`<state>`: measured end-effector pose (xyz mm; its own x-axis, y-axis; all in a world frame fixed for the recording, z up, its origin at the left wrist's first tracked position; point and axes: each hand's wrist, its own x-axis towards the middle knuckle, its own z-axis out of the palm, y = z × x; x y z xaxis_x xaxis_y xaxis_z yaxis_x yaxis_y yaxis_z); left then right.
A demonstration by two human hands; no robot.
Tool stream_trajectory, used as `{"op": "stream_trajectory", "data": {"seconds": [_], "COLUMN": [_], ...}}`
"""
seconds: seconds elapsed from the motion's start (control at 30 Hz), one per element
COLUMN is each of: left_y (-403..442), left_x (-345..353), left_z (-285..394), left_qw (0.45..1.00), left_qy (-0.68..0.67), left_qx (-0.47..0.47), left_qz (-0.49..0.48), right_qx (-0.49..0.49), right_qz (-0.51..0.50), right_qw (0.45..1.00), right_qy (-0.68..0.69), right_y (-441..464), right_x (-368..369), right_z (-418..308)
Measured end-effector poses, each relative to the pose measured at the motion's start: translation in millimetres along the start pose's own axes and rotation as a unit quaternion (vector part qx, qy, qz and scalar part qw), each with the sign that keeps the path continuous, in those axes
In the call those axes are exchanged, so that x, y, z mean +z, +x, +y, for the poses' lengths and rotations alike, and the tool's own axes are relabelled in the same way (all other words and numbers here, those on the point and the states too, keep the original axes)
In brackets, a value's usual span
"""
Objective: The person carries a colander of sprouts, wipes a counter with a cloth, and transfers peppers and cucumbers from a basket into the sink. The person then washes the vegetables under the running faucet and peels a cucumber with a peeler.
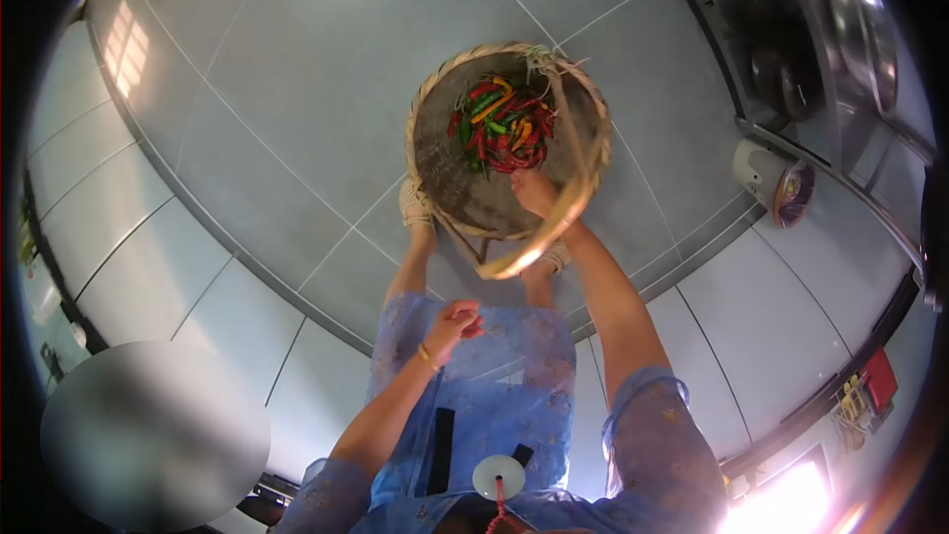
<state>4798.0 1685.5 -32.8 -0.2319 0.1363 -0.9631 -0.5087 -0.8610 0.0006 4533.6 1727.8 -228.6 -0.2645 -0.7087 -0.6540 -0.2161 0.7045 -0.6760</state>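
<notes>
A round woven basket (pixel 432 109) with a tall arched handle (pixel 554 227) stands on the floor in front of my feet. In it lies a heap of chili peppers (pixel 499 129), mostly red, with some green and orange ones. My right hand (pixel 534 191) reaches inside past the handle, its curled fingers at the near edge of the heap. Whatever those fingers may pinch is hidden. Over my lap, apart from the basket, my left hand (pixel 455 324) is held with its fingers curled in. No thing shows clearly between them.
Grey floor tiles (pixel 297 69) surround the basket. A white cylindrical container (pixel 759 173) lies to the right, beside a metal rack (pixel 840 168) with dark pans. My sandalled feet (pixel 415 203) flank the basket's near side. White tiled walls or cabinets (pixel 148 227) curve along the left.
</notes>
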Motion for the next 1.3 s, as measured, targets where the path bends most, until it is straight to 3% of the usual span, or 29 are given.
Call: {"op": "stream_trajectory", "data": {"seconds": [0.03, 0.1, 0.17, 0.2, 0.33, 0.4, 0.5, 0.6, 0.73, 0.8, 0.83, 0.9, 0.93, 1.03, 1.13, 1.3], "left_y": [6, 13, 16, 19, 18, 17, 16, 13, 7, 6, 4, 3, 5, 11, 21, 28], "left_x": [-18, -52, -82, -92, -95, -99, -104, -96, -74, -58, -49, -28, -17, 25, 72, 135], "left_z": [0, -4, -11, -12, 10, 12, 8, 4, 8, 13, 13, 12, 12, 24, 47, 84], "left_qw": [1.000, 0.998, 0.996, 0.994, 0.997, 0.996, 0.996, 0.997, 0.999, 1.000, 1.000, 0.999, 0.999, 0.995, 0.993, 0.955], "left_qy": [-0.003, -0.044, -0.054, -0.064, -0.072, -0.087, -0.086, -0.061, -0.045, -0.027, -0.026, -0.027, -0.026, 0.002, -0.006, 0.092], "left_qx": [-0.008, -0.033, -0.053, -0.069, -0.032, -0.022, -0.031, -0.041, -0.021, 0.001, 0.002, 0.007, 0.007, 0.066, 0.104, 0.280], "left_qz": [-0.004, 0.034, 0.050, 0.065, -0.002, 0.006, 0.016, 0.001, 0.001, -0.006, -0.007, -0.044, -0.045, -0.076, -0.048, 0.025], "right_qx": [0.070, 0.098, 0.168, 0.238, 0.261, 0.194, 0.246, 0.190, 0.180, 0.132, 0.132, 0.148, 0.147, -0.010, 0.096, 0.092], "right_qz": [-0.039, -0.012, -0.047, -0.073, -0.103, -0.040, -0.128, -0.085, -0.151, -0.048, -0.047, -0.136, -0.135, -0.099, -0.052, -0.018], "right_qw": [0.991, 0.990, 0.959, 0.947, 0.917, 0.902, 0.890, 0.883, 0.907, 0.961, 0.961, 0.980, 0.980, 0.976, 0.989, 0.996], "right_qy": [-0.105, -0.096, -0.224, -0.201, -0.283, -0.383, -0.363, -0.420, -0.348, -0.237, -0.237, 0.010, 0.009, 0.195, 0.104, -0.007], "right_y": [15, 43, 66, 71, 88, 89, 93, 79, 78, 66, 55, 24, 5, -56, -118, -193], "right_x": [-1, 31, 40, 28, 41, 48, 49, 51, 44, 33, 23, 0, -4, -21, -76, -103], "right_z": [-20, 24, 35, 21, 56, 68, 67, 56, 53, 41, 29, 2, -1, -10, -104, -134]}}
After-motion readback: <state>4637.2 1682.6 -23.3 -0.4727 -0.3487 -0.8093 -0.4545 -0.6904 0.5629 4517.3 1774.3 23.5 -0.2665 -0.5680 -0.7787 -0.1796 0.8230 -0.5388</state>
